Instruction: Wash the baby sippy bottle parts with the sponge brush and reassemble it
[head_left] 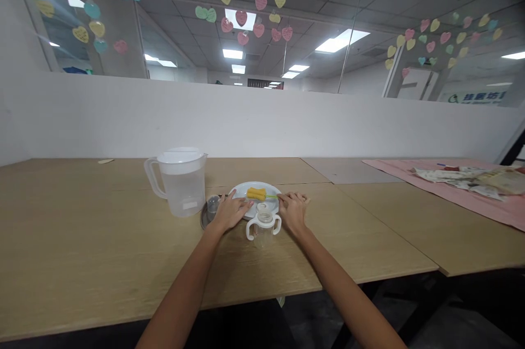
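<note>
A yellow sponge brush (pixel 256 194) with a thin green handle lies across a white plate (pixel 246 186). My right hand (pixel 292 211) is closed on the end of the green handle at the plate's right side. On the plate's left rim rests my left hand (pixel 230 211), fingers apart and holding nothing. A clear baby bottle (pixel 264 223) with two white side handles stands uncapped in front of the plate, between my hands. Just behind its mouth is a small white ring (pixel 262 207). A clear dome cap (pixel 213 205) sits on a round metal tray (pixel 204 221), partly hidden by my left hand.
A lidded translucent pitcher (pixel 184 185) stands to the left of the tray. Far right, a pink cloth (pixel 502 207) carries papers and packets. A low white wall (pixel 262 124) with glass above closes off the back of the wooden table (pixel 123 261).
</note>
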`<state>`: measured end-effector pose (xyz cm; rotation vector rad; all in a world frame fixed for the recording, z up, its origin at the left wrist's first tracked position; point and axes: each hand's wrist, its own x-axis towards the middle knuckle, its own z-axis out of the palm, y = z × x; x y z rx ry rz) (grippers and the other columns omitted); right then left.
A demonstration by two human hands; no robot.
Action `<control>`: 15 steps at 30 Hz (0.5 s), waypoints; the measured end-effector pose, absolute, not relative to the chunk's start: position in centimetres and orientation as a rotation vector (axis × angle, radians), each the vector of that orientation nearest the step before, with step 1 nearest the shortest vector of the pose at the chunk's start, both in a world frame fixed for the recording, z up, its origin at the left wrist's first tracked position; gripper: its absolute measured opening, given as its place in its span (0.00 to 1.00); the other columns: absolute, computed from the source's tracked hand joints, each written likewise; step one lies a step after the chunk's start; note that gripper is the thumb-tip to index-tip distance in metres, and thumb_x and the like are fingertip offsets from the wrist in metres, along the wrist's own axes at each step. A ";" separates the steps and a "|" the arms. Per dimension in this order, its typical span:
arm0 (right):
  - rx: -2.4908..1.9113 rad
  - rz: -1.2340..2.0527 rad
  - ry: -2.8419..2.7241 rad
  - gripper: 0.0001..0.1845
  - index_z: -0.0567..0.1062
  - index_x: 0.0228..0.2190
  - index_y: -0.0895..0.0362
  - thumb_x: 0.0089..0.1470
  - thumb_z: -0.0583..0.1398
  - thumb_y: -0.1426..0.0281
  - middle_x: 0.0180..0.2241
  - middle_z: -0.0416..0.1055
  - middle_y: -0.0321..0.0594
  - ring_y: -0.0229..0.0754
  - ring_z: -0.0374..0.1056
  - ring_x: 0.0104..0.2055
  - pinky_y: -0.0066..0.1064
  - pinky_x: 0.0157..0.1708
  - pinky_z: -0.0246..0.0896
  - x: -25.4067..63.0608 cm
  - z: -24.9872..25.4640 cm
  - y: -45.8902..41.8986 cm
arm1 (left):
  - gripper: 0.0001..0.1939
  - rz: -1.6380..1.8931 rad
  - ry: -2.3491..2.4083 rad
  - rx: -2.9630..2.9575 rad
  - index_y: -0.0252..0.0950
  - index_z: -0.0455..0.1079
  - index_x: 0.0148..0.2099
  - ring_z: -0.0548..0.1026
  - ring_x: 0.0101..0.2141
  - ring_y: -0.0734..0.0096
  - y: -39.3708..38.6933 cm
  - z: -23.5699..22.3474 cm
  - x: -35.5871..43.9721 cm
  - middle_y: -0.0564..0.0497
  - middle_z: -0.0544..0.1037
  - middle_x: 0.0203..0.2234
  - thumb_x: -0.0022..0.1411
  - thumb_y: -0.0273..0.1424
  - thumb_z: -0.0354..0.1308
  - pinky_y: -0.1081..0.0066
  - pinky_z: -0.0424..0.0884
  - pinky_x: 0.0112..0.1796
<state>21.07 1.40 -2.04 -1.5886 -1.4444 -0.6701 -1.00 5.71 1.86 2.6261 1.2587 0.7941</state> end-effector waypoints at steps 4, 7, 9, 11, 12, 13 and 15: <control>-1.537 -0.639 -1.497 0.11 0.80 0.29 0.49 0.52 0.57 0.72 0.27 0.73 0.37 0.40 0.60 0.34 0.38 0.44 0.38 20.9 -2.0 1.3 | 0.15 0.912 1.234 2.618 0.48 0.76 0.40 0.64 0.57 0.55 6.0 1.5 -1.0 0.50 0.78 0.43 0.62 0.44 0.49 0.52 0.51 0.57; -1.529 -0.640 -1.476 0.12 0.80 0.30 0.49 0.53 0.56 0.71 0.28 0.74 0.37 0.40 0.60 0.35 0.38 0.44 0.38 20.8 -2.0 1.2 | 0.14 0.973 1.245 2.604 0.47 0.77 0.39 0.67 0.55 0.56 5.8 1.3 -0.9 0.50 0.79 0.42 0.62 0.42 0.51 0.55 0.54 0.56; -1.539 -0.641 -1.439 0.12 0.80 0.31 0.50 0.54 0.56 0.71 0.28 0.74 0.38 0.41 0.60 0.35 0.38 0.43 0.39 20.9 -1.9 1.1 | 0.13 1.024 1.258 2.591 0.45 0.76 0.41 0.68 0.53 0.58 5.7 1.3 -0.8 0.50 0.78 0.43 0.62 0.40 0.51 0.57 0.55 0.56; -1.543 -0.637 -1.402 0.12 0.80 0.32 0.52 0.55 0.55 0.70 0.29 0.74 0.39 0.42 0.61 0.35 0.38 0.43 0.39 21.0 -1.8 0.9 | 0.12 1.109 1.274 2.549 0.43 0.76 0.41 0.70 0.50 0.59 5.7 1.2 -0.7 0.50 0.79 0.42 0.61 0.38 0.52 0.59 0.58 0.54; -1.539 -0.634 -1.389 0.12 0.80 0.32 0.52 0.55 0.55 0.70 0.29 0.74 0.39 0.42 0.61 0.35 0.38 0.43 0.40 21.0 -1.7 0.9 | 0.12 1.163 1.286 2.508 0.42 0.75 0.41 0.71 0.48 0.60 5.8 1.2 -0.6 0.49 0.79 0.41 0.61 0.37 0.53 0.61 0.60 0.53; -1.531 -0.633 -1.380 0.13 0.80 0.32 0.53 0.56 0.55 0.70 0.29 0.74 0.40 0.42 0.61 0.35 0.38 0.42 0.40 21.1 -1.6 0.8 | 0.11 1.218 1.298 2.451 0.41 0.75 0.40 0.72 0.47 0.61 5.8 1.2 -0.6 0.49 0.79 0.40 0.60 0.36 0.53 0.62 0.62 0.51; -1.509 -0.626 -1.372 0.13 0.80 0.32 0.53 0.56 0.54 0.70 0.29 0.74 0.40 0.42 0.61 0.35 0.37 0.42 0.41 21.1 -1.5 0.7 | 0.08 1.316 1.303 2.304 0.40 0.74 0.37 0.74 0.42 0.63 6.1 1.2 -0.5 0.49 0.79 0.38 0.59 0.34 0.54 0.64 0.66 0.47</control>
